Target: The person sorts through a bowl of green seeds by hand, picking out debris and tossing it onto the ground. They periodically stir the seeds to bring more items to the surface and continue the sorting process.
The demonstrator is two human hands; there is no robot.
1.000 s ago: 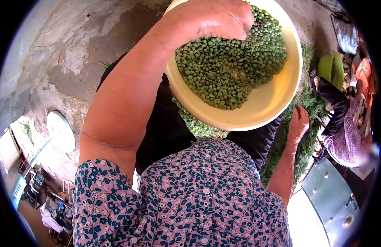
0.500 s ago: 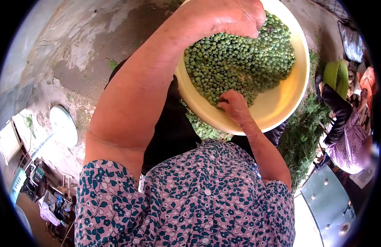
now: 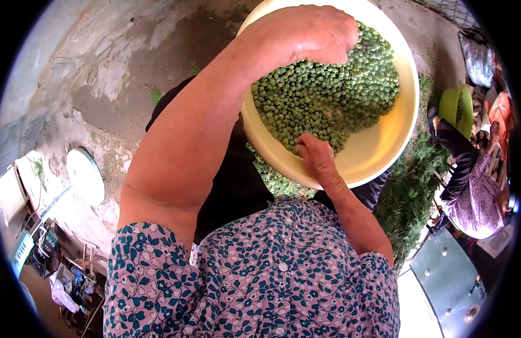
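Note:
A wide pale yellow basin [image 3: 409, 107] holds a thick layer of small round green pieces [image 3: 305, 96], with bare basin showing at its lower right. My left hand [image 3: 331, 35] is over the upper part of the pieces, its fingers curled down; the fingertips and anything between them are hidden. Close to the near rim, my right hand [image 3: 316, 156] is at the lower edge of the pieces with thumb and fingers pinched together. Whatever that pinch holds is too small to make out.
Leafy green stems [image 3: 412, 191] lie right of the basin. Farther right, a person in purple patterned clothing [image 3: 477, 203] is near a green basin [image 3: 463, 110]. A round white-topped object [image 3: 86, 176] stands at left, and a grey-green panel [image 3: 446, 270] lies at lower right.
My left hand has come slightly lower in view, over the pieces. My right hand has shifted a little down, and its thumb and fingers have drawn closer together.

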